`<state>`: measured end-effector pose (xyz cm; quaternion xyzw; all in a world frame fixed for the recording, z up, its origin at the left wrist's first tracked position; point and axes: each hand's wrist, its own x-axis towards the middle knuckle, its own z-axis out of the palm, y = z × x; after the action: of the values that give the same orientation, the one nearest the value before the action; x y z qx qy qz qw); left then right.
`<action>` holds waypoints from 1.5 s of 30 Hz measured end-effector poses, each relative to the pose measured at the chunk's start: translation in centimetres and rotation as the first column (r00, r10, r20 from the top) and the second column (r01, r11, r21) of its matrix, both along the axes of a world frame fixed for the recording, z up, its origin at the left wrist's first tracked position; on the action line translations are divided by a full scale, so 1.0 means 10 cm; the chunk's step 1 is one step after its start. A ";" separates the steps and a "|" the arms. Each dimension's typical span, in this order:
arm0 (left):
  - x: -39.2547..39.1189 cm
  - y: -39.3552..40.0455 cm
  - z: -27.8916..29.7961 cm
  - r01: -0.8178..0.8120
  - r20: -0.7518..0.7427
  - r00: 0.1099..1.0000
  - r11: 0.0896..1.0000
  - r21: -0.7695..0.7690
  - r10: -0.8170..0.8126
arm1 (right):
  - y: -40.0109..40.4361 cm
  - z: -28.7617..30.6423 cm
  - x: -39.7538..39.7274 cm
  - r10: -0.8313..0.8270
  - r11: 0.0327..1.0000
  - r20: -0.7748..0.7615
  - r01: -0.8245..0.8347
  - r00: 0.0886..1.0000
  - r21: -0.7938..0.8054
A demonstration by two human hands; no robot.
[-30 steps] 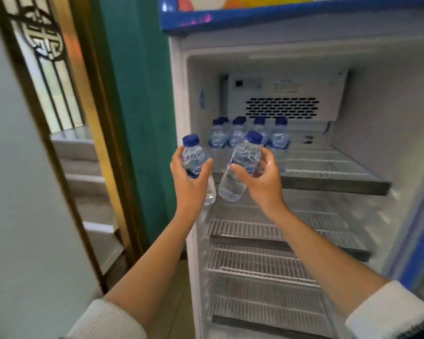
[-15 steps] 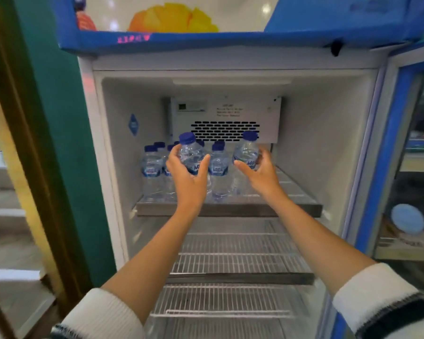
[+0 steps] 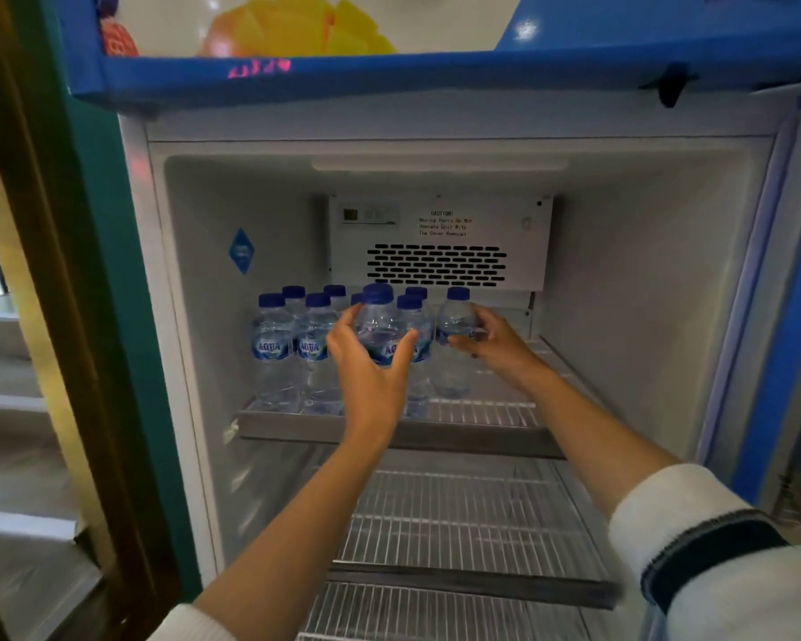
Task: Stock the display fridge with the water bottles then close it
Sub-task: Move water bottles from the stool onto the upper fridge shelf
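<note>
Two clear, ribbed plastic water bottles, blue-capped, reach the fridge's top wire shelf (image 3: 482, 411): left hand (image 3: 371, 363) grips one bottle (image 3: 380, 326), right hand (image 3: 495, 344) another (image 3: 454, 326), beside seven standing bottles (image 3: 274, 344).

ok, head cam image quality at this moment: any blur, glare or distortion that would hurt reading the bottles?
Head view: wide-angle bowing bends the fridge frame and blue header at the edges. Both hands, left hand and right hand, are slightly motion-soft, as are the two held bottles. Left doorway is blurred. Small glare spot on the header; shelved bottle labels read clearly.
</note>
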<state>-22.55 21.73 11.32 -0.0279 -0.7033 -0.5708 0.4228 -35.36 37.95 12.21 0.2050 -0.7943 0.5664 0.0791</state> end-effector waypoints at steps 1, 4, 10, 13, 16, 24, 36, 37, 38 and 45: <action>-0.01 0.00 0.00 -0.006 0.007 1.000 1.000 -0.009 0.006 | 0.01 0.00 -0.02 0.024 1.000 0.013 -0.024 1.000 0.000; -0.03 -0.01 0.00 0.003 0.036 0.999 0.999 -0.036 -0.002 | 0.09 0.00 -0.07 0.083 0.996 0.084 -0.085 0.993 0.020; -0.02 -0.01 -0.02 0.038 0.030 0.999 0.998 -0.043 -0.036 | 0.18 -0.17 -0.08 0.157 0.972 0.249 -0.194 0.956 0.131; -0.04 0.00 -0.03 0.046 0.015 0.999 0.998 -0.039 -0.046 | 0.14 -0.20 -0.06 0.079 0.984 0.181 -0.106 0.980 0.144; -0.03 0.01 -0.04 0.045 -0.014 0.999 0.999 -0.027 -0.045 | 0.13 -0.23 -0.03 0.017 0.982 0.078 -0.031 0.997 0.187; -0.04 -0.04 -0.07 0.049 -0.001 0.999 0.993 -0.107 -0.050 | 0.06 -0.25 0.04 0.012 0.967 -0.052 0.001 0.999 0.256; 0.03 0.12 -0.12 0.097 -0.040 0.994 0.990 -0.098 -0.101 | 0.09 -0.24 0.08 0.045 0.964 -0.080 -0.022 0.996 0.266; 0.03 0.16 -0.12 0.114 -0.048 0.992 0.989 -0.098 -0.119 | 0.09 -0.24 0.08 0.049 0.961 -0.090 -0.022 0.995 0.277; 0.03 0.20 -0.12 0.138 -0.052 0.988 0.986 -0.098 -0.143 | 0.09 -0.24 0.08 0.046 0.958 -0.097 -0.016 0.994 0.286; -0.16 0.49 -0.16 0.228 -0.056 0.970 0.962 -0.148 -0.238 | 0.21 -0.21 0.04 -0.121 0.984 -0.027 0.124 0.992 0.127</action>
<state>-24.19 26.60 9.72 -0.1611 -0.7175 -0.5643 0.3753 -34.96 40.01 10.13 0.1659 -0.8394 0.5061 0.1080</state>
